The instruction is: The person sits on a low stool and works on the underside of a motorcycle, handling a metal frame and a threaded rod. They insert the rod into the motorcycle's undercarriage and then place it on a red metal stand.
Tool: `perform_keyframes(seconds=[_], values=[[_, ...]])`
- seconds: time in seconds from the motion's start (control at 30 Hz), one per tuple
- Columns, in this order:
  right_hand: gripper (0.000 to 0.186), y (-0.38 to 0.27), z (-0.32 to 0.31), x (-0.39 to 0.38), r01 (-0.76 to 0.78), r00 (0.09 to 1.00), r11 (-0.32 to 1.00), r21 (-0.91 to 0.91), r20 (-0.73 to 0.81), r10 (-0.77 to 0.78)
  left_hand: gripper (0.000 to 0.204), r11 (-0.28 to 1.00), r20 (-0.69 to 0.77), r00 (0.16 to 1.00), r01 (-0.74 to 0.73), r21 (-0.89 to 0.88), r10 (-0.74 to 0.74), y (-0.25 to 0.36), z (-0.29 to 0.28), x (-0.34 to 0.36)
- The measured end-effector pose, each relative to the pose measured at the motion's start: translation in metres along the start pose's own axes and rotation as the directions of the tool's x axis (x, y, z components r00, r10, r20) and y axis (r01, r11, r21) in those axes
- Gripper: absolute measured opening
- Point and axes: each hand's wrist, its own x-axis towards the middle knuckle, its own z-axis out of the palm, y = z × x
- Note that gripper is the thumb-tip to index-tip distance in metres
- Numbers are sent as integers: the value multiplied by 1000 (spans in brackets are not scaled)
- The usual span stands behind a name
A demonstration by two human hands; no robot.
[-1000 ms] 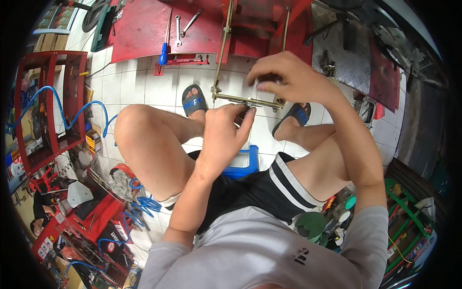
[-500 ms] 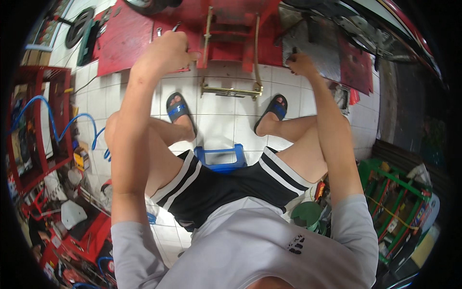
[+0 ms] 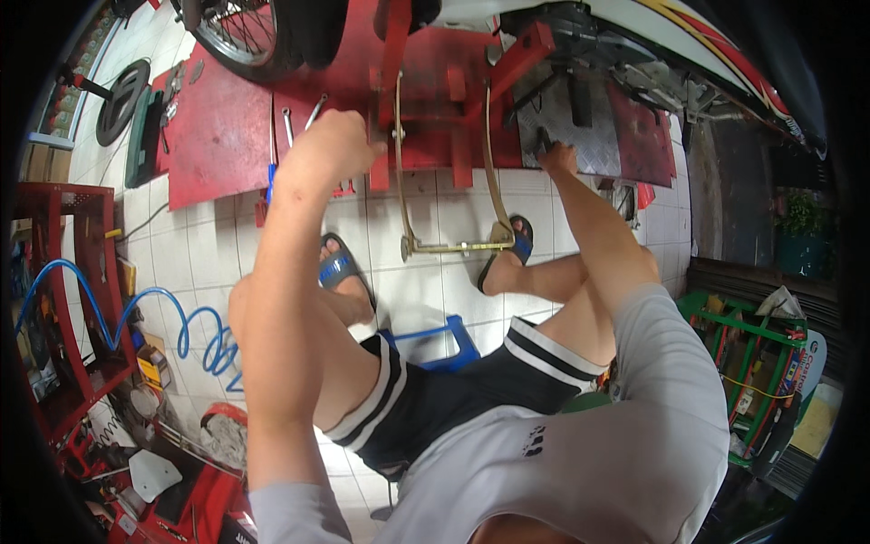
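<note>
My left hand [image 3: 332, 143] reaches over the red lift platform [image 3: 222, 159], beside two wrenches [image 3: 316, 106] and a blue-handled screwdriver [image 3: 272, 177]; its fingertips are hidden behind the hand. My right hand [image 3: 559, 157] is at the checkered metal plate [image 3: 589, 145], fingers curled at a small dark object [image 3: 544, 138] that I cannot make out. Between my hands hangs a gold U-shaped frame [image 3: 458, 246], its long bars running up to the red steel stand [image 3: 392, 36], its crossbar low over the tiles near my right foot.
A motorcycle wheel [image 3: 245, 32] and bodywork [image 3: 725, 63] are above. A red rack [image 3: 100, 299] with a blue coiled hose [image 3: 186, 317] stands left, a red tool bench [image 3: 208, 494] lower left, a green rack [image 3: 743, 381] right. A blue stool [image 3: 458, 340] is under me.
My hands have left the gold frame's crossbar and moved apart and up to the platform. In the last half second the view has tilted up toward the motorcycle.
</note>
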Motion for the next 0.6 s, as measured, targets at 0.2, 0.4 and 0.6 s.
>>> perform_keyframes(seconds=[0.2,0.4,0.6], values=[[55,-4,-1,-6,146,989,986,-81,11,-146,47,999,-5,999,53,12,-53,5,-8,-4],[41,14,-60,-9,262,885,962,-73,415,-210,46,994,-168,982,-68,81,81,22,-9,-14],[44,14,-171,-85,612,764,785,100,182,-619,36,933,-403,877,-336,-129,260,37,4,-31]])
